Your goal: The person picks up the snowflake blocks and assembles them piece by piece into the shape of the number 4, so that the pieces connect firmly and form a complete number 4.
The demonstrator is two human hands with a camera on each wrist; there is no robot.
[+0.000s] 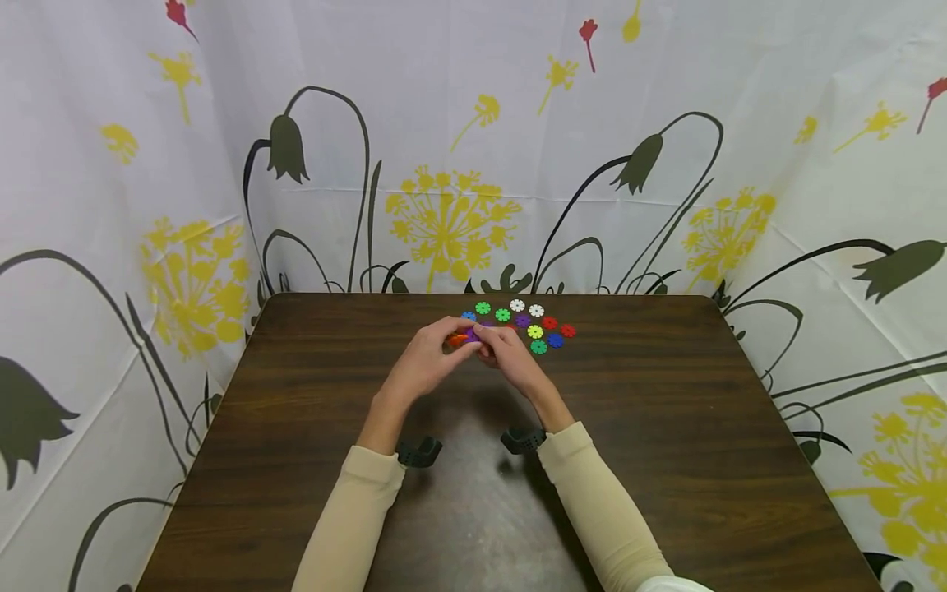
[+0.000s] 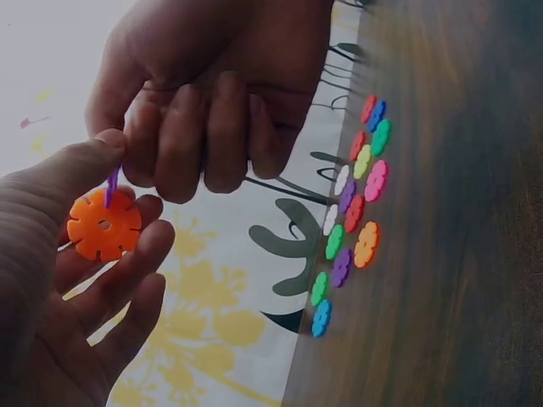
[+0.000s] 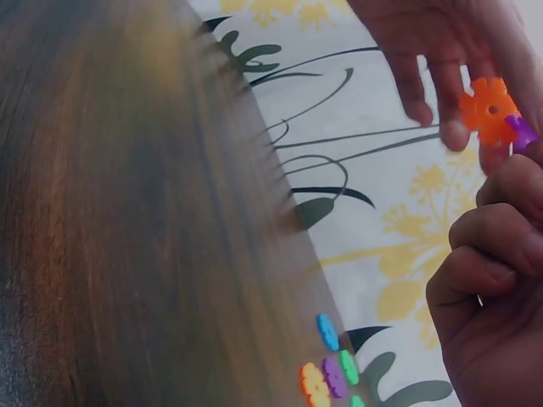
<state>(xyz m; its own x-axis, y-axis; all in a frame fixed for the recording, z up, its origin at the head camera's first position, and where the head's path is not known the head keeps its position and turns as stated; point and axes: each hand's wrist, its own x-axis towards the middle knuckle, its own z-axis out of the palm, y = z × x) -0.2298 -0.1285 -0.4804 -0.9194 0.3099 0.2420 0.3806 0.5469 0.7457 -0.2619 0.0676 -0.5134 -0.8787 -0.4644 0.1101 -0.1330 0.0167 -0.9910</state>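
Both hands meet in front of the far part of the table. My left hand (image 1: 425,358) holds an orange notched plastic disc (image 2: 89,222), with its fingers behind the disc and its thumb reaching over it. The fingers of my right hand (image 1: 510,352) are curled, and its thumb and forefinger pinch a purple notched disc (image 3: 520,132). In the left wrist view the purple disc shows edge-on, set against the upper edge of the orange one. The two thumb tips come together right there, so part of the purple disc is hidden.
Several more notched discs lie flat near the table's far edge, among them a yellow disc (image 1: 535,331), a white disc (image 1: 536,311) and a blue disc (image 1: 555,339). Behind the brown wooden table (image 1: 636,411) hangs a white flowered curtain (image 1: 473,99).
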